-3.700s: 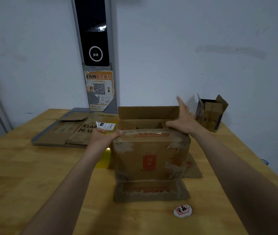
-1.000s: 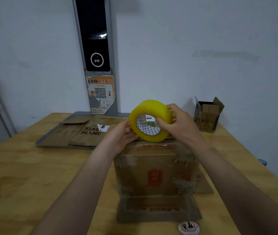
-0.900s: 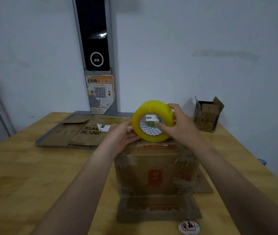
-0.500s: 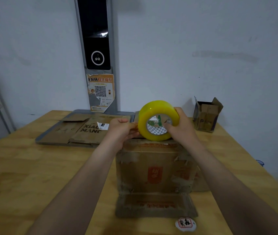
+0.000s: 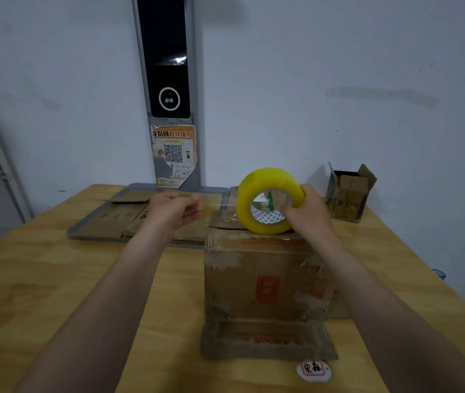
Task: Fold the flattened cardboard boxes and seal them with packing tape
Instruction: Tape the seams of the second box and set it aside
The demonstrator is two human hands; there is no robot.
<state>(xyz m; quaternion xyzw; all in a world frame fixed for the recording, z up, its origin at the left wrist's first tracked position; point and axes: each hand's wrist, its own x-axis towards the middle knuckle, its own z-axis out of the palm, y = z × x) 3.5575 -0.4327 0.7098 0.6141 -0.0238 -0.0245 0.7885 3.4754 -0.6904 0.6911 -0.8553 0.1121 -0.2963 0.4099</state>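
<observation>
Seemingly closed, the cardboard box (image 5: 265, 279) sits beneath the tape roll (image 5: 270, 179).

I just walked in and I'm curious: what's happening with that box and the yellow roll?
A person is taping up a cardboard box that stands on the wooden table. The right-hand grip holds the yellow tape roll at the box's top. The left-hand grip pinches the loose end, so a clear strip of tape stretches between them. It doesn't look stuck down yet. More flattened boxes lie behind it.
</observation>
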